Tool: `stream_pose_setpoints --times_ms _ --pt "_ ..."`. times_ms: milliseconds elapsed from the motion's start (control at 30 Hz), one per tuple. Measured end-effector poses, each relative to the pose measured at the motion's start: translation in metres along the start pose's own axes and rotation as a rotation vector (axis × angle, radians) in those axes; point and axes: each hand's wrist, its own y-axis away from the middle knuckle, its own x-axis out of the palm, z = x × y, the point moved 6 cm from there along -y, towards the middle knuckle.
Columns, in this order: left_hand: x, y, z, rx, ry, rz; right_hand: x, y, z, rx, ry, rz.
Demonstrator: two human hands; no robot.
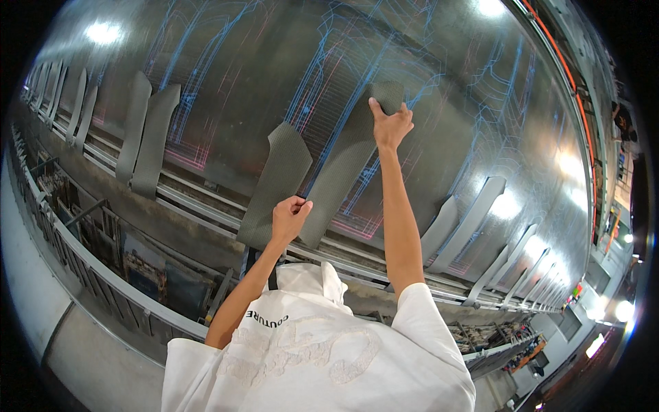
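White cloth, the front of the person's shirt (322, 357), is nearest the camera. Beyond it, far larger, spreads a dark, shiny table (233, 130) with blue lines (195, 75) and pink lines (185, 154) across its surface.

Two grey strips lie in front of the person: a longer strip (349, 165) and a shorter strip (276, 182) to its left. One pair of strips (134, 127) lies next along to the left and one pair (473, 220) to the right; further ones line both sides, too small and overlapped to count surely.

Two hands are at work. The longer strip runs from the right hand (392, 128), at its far end, down and leftward to the table's near edge, just right of the left hand (292, 218). Its far end lies directly under the right hand, the nearer of the two to that end; the left hand is over the right margin of the shorter strip.

Right thumb and forefinger stand apart across the longer strip; whether they grip it, I cannot tell. Left fingers are curled, thumb close to forefinger; whether anything is pinched there is hidden.
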Motion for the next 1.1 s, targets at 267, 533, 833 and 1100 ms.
stream_pose_setpoints --times_ms 267,533,833,1100 --pt "0.001 0.0 0.006 0.001 -0.044 -0.049 0.001 0.002 0.006 -0.177 0.13 -0.112" --pt "-0.001 0.0 0.009 -0.109 -0.006 -0.07 0.008 -0.002 0.0 -0.171 0.136 -0.047" --pt "-0.002 -0.002 0.008 -0.095 -0.047 -0.049 0.009 -0.007 -0.005 -0.137 0.136 0.003" --pt "-0.001 -0.002 0.009 -0.11 -0.044 -0.052 0.008 -0.005 -0.004 -0.132 0.137 -0.028"
